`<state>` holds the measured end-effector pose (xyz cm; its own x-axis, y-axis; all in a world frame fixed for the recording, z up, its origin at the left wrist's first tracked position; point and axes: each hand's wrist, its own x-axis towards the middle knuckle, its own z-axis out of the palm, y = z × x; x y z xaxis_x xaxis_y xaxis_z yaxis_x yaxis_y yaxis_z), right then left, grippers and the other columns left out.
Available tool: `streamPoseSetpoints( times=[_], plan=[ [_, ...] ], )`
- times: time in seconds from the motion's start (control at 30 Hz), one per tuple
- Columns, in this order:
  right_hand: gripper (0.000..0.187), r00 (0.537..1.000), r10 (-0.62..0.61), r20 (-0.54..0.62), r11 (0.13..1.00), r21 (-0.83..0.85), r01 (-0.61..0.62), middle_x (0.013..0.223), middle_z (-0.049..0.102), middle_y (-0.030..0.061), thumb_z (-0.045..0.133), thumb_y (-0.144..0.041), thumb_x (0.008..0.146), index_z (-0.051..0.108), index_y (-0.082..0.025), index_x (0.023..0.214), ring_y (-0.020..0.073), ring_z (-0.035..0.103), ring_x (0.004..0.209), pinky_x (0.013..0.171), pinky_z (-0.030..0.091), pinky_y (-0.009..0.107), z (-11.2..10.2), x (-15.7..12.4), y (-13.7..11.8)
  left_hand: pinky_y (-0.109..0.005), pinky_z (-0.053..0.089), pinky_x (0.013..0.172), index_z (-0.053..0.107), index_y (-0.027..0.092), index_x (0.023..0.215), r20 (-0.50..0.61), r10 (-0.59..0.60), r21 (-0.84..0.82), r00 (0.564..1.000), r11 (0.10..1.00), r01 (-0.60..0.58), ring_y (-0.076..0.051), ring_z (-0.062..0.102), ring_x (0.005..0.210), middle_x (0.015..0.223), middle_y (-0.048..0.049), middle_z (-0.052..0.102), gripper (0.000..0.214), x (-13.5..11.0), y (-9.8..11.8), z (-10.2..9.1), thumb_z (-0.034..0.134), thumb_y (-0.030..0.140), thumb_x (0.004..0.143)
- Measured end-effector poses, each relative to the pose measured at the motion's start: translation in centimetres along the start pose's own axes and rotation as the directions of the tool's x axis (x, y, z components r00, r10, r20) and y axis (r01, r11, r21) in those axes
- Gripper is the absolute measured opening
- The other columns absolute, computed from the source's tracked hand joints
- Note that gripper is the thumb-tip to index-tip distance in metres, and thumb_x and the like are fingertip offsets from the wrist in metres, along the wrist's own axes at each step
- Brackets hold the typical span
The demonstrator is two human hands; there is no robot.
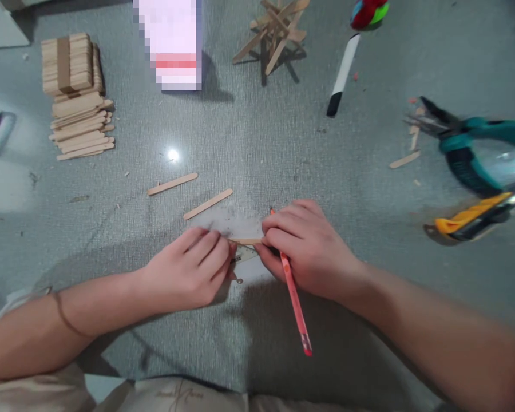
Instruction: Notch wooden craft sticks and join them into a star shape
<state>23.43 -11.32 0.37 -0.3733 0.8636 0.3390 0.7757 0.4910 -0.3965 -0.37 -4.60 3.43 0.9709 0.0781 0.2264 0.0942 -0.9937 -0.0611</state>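
Both hands meet low in the middle of the head view, over the table. My left hand (193, 266) is closed, pinching the left end of a wooden craft stick (248, 241). At the stick's other end are the closed fingers of my right hand (311, 246). A red pencil (295, 300) is also tucked in the right hand, its tip pointing away and its eraser towards me. Just below the stick, a ruler-like clear piece with dark print (245, 254) shows between the hands, partly hidden by the fingers. Two loose craft sticks, one nearer (208, 204) and one farther (172, 184), lie beyond my left hand.
Banded craft sticks (79, 63) and a loose pile (83, 129) lie at the upper left. A blurred-out box (178, 71) and a stick structure (278, 31) stand farther back. At right are a white-and-black pen-like item (343, 74), teal-handled pliers (459, 143) and a yellow cutter (472, 214).
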Motion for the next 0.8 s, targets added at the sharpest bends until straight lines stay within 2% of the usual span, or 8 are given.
streamPoseSetpoints(
  times=[0.13,0.23,0.3,0.4,0.53,0.63,0.73,0.8],
  plan=[
    [0.023,1.000,0.012,0.011,1.000,0.029,-0.012,0.077,0.065,0.0018,0.061,-0.012,0.090,0.055,-0.020,0.069,0.0160,0.052,0.070,0.072,0.039,0.036,0.1,-0.1,0.1,-0.037,0.056,0.073,0.073,0.005,0.101,0.008,-0.026,0.034,1.000,0.999,0.026,-0.021,0.069,0.077,0.093,-0.0110,0.072,0.032,-0.1,1.0,-0.1,0.063,0.035,0.097],
    [0.023,1.000,0.019,0.015,0.999,0.044,-0.020,0.077,0.065,0.0022,0.060,-0.012,0.091,0.055,-0.020,0.070,0.0162,0.051,0.070,0.072,0.039,0.036,0.1,-0.2,0.2,-0.037,0.058,0.079,0.073,0.006,0.099,0.002,-0.062,0.006,0.998,0.998,0.062,-0.023,0.071,0.085,0.100,-0.0120,0.073,0.030,-0.2,1.4,0.0,0.063,0.034,0.097],
    [0.023,1.000,0.017,0.015,0.999,0.050,-0.018,0.077,0.065,0.0025,0.060,-0.011,0.091,0.054,-0.019,0.070,0.0161,0.050,0.070,0.071,0.039,0.036,0.1,-0.2,0.3,-0.039,0.058,0.081,0.072,0.005,0.107,0.014,-0.092,-0.024,0.996,0.995,0.092,-0.026,0.071,0.094,0.107,-0.0128,0.073,0.032,-0.2,1.4,0.1,0.063,0.034,0.097],
    [0.023,1.000,0.011,0.020,0.998,0.069,-0.012,0.079,0.065,0.0029,0.060,-0.011,0.091,0.054,-0.019,0.070,0.0161,0.051,0.070,0.072,0.040,0.036,0.1,-0.2,0.4,-0.038,0.057,0.073,0.069,0.007,0.114,0.058,-0.174,-0.091,0.983,0.980,0.179,-0.026,0.070,0.093,0.107,-0.0122,0.073,0.032,-0.3,1.5,0.1,0.061,0.034,0.098],
    [0.016,0.999,0.037,0.010,0.996,0.085,-0.038,0.083,0.068,0.0047,0.062,-0.013,0.092,0.061,-0.018,0.077,0.0179,0.055,0.074,0.074,0.042,0.037,0.2,-0.2,0.5,-0.038,0.054,0.067,0.066,0.011,0.101,0.140,-0.307,-0.197,0.941,0.923,0.330,-0.024,0.067,0.086,0.101,-0.0106,0.072,0.021,-0.2,1.6,-0.3,0.058,0.030,0.099],
    [0.015,0.999,0.046,-0.009,0.996,0.076,-0.046,0.085,0.069,0.0051,0.062,-0.012,0.092,0.063,-0.019,0.078,0.0181,0.055,0.075,0.073,0.042,0.037,0.2,-0.2,0.5,-0.041,0.052,0.069,0.062,0.012,0.095,0.236,-0.378,-0.234,0.895,0.872,0.430,-0.026,0.064,0.085,0.100,-0.0103,0.071,0.013,0.0,1.6,-0.5,0.063,0.025,0.094],
    [0.016,0.998,0.052,-0.021,0.996,0.078,-0.050,0.084,0.069,0.0050,0.061,-0.010,0.091,0.064,-0.019,0.078,0.0177,0.055,0.074,0.073,0.043,0.036,0.3,-0.2,0.5,-0.043,0.051,0.071,0.061,0.011,0.100,0.339,-0.392,-0.238,0.855,0.843,0.482,-0.027,0.063,0.086,0.098,-0.0100,0.069,0.016,0.0,1.7,-0.6,0.068,0.021,0.089],
    [0.015,0.998,0.055,-0.026,0.995,0.084,-0.052,0.084,0.069,0.0054,0.062,-0.009,0.090,0.064,-0.018,0.079,0.0180,0.056,0.075,0.073,0.043,0.037,0.3,-0.2,0.5,-0.042,0.051,0.072,0.061,0.010,0.106,0.363,-0.389,-0.220,0.846,0.847,0.484,-0.027,0.061,0.086,0.098,-0.0099,0.068,0.021,0.0,1.7,-0.6,0.068,0.020,0.089]
  ],
)
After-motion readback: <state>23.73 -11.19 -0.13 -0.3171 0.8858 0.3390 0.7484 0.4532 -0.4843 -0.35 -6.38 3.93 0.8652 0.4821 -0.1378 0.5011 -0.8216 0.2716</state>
